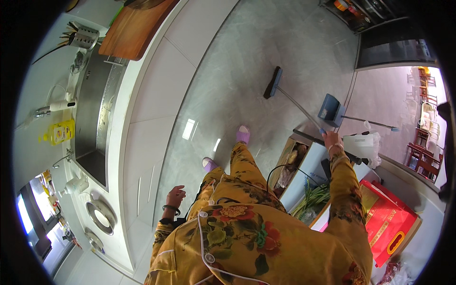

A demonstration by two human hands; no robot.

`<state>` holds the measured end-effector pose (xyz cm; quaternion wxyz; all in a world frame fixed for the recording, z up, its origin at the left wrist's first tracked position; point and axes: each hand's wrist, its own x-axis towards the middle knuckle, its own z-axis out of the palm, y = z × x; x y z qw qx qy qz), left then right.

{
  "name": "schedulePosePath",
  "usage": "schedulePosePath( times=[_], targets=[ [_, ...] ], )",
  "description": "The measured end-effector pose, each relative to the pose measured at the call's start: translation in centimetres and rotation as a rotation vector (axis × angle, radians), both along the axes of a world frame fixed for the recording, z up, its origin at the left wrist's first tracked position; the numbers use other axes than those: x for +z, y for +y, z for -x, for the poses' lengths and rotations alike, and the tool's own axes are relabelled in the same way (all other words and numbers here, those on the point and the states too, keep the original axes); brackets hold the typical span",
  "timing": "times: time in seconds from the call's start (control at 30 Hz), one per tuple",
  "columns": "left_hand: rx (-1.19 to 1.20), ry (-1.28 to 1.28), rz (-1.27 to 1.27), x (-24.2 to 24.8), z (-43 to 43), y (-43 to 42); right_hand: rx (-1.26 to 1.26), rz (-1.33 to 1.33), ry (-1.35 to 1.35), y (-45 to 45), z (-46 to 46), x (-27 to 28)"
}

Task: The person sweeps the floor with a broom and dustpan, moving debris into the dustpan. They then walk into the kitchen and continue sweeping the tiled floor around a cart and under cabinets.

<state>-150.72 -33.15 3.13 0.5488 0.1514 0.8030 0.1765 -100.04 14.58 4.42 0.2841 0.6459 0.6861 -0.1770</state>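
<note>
My right hand (333, 141) is closed around the blue end of a long-handled broom (296, 103). The broom's blue head with dark bristles rests on the grey floor, up and to the left of that hand. Beyond the hand, a blue long-handled dustpan (331, 110) stands near the doorway threshold. Low at my left side hangs my left hand (176, 196), with nothing in it, its fingers loosely curled and apart; a dark bracelet is on the wrist.
On the left runs a white counter with a steel sink (89, 142), a wooden cutting board (137, 30) and a yellow soap bottle (62, 132). At right are boxes with green vegetables (313, 200) and a red bag (390, 222). Chairs (422, 160) stand beyond the doorway.
</note>
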Motion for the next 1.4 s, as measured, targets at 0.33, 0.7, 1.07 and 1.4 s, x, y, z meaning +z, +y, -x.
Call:
schedulePosePath(
  times=[0.33, 0.7, 1.07, 1.4],
  targets=[
    [0.043, -0.045, 0.04, -1.5, 0.3, 3.9, 0.304, 0.163, 0.315, -5.5, 5.7, -1.1],
    [0.04, -0.018, 0.059, -0.7, 0.6, 8.1, 0.148, 0.184, -0.146, 0.5, -2.2, -1.1],
    [-0.001, -0.096, 0.048, -3.6, 4.6, 13.4, 0.184, -0.033, -0.201, 4.5, -1.1, 2.5],
    [-0.044, -0.065, -0.003, -2.7, 10.2, 19.4, 0.134, 0.404, 0.318, 2.9, 15.0, -1.8]
  ],
)
